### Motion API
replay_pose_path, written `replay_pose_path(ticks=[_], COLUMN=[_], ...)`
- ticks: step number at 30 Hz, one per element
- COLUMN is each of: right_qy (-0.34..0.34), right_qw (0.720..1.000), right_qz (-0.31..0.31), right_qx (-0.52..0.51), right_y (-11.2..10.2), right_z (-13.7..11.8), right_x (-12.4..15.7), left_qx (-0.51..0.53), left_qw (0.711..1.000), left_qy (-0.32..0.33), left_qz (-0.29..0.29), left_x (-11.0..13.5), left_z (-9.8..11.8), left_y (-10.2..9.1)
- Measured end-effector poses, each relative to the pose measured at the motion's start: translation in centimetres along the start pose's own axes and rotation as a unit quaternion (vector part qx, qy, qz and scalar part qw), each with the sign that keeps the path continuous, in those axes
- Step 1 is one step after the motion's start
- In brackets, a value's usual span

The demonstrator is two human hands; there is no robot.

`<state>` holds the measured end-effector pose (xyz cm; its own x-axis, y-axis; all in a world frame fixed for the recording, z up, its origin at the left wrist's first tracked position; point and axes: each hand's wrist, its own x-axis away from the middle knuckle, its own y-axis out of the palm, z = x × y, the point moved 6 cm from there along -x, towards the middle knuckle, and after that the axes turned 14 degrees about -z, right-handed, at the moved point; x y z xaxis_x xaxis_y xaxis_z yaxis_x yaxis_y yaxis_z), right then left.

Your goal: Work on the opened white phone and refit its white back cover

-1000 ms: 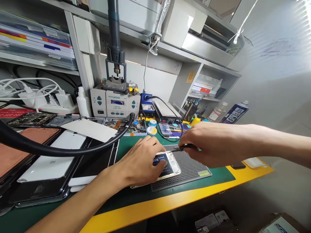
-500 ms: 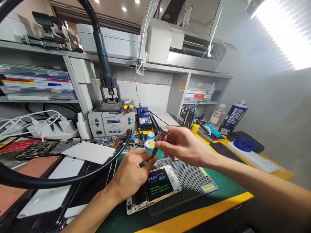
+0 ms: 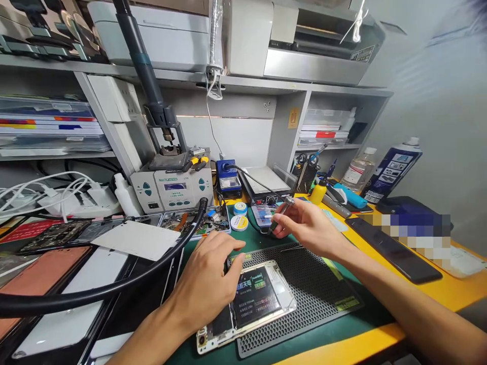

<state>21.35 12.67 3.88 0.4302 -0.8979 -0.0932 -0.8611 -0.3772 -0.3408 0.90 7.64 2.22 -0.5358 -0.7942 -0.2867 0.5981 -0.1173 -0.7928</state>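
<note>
An opened phone (image 3: 285, 289), its back cover off and its black battery (image 3: 254, 296) exposed, lies partly on a grey perforated mat (image 3: 315, 284). My left hand (image 3: 209, 279) rests over the phone's left side, thumb and index finger apart with nothing seen between them. Its other fingers are curled out of sight beneath. Up and to the right, my right hand (image 3: 308, 223) grips a small dark screwdriver (image 3: 281, 213) with a silver cap. The screwdriver is tilted, its lower end pointing down-left, clear of the phone.
A tray of small parts (image 3: 178, 225) and two small round tins (image 3: 239, 223) sit behind the phone. A thick black hose (image 3: 160, 263) loops across the left, over several phone parts. A rework station (image 3: 175, 187) stands at the back. A dark phone (image 3: 395, 248) lies at right.
My right hand has lifted the screwdriver off the phone and moved right with it. My left thumb and index finger have parted from the screwdriver's lower end. The view has shifted.
</note>
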Motion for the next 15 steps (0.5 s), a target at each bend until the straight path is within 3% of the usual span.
replay_pose_path(ticks=[15], right_qy=[0.024], right_qw=[0.998], right_qz=[-0.009], right_qx=[-0.063], right_y=[0.51], right_z=[0.63], right_x=[0.15], left_qx=[-0.008], left_qw=[0.999], left_qy=[-0.028], left_qz=[-0.015], left_x=[0.14], left_z=[-0.10], left_y=[0.76])
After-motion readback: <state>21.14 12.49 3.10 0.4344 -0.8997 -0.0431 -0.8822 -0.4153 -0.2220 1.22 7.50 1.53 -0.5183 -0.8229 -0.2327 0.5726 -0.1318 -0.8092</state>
